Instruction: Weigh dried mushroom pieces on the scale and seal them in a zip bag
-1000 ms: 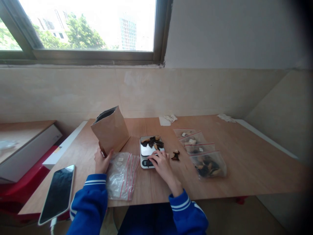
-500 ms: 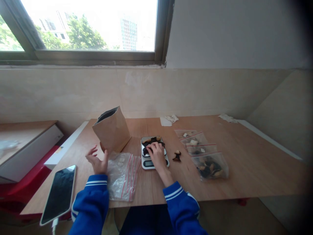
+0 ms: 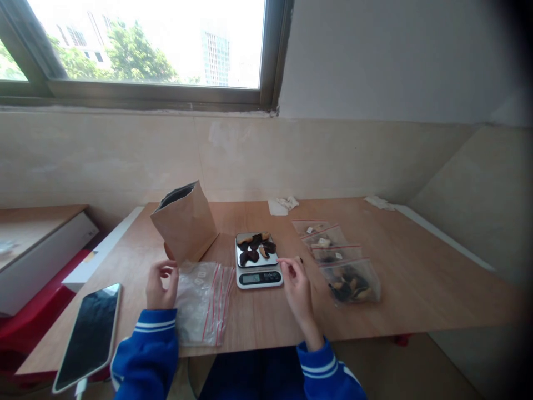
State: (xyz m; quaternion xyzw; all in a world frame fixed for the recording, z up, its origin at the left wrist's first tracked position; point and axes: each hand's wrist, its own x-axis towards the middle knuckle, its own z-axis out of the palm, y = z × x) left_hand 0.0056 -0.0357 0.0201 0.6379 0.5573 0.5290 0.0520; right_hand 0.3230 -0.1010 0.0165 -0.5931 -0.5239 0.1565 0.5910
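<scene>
A white digital kitchen scale (image 3: 261, 279) stands in front of me, its display lit but too small to read. Several dark dried pieces with tan edges (image 3: 251, 256) lie on its weighing plate. My right hand (image 3: 296, 283) hovers at the scale's right edge, fingers loosely bent and nothing visible in them. Behind its fingers, one more dark piece is mostly hidden. My left hand (image 3: 161, 284) is half curled and empty, thumb apart from the fingers. It is beside a stack of clear zip bags with red seal lines (image 3: 204, 305), in front of a brown paper bag (image 3: 187, 222).
Several filled zip bags (image 3: 352, 280) overlap on the right of the table, holding similar dark and tan pieces. A phone (image 3: 89, 333) with a cable plugged in lies at the left edge. Crumpled white tissue (image 3: 288, 203) rests near the wall.
My right hand has moved off the weighing plate to the right, uncovering the dried pieces. My left hand's spread fingers have curled in. The view has shifted slightly.
</scene>
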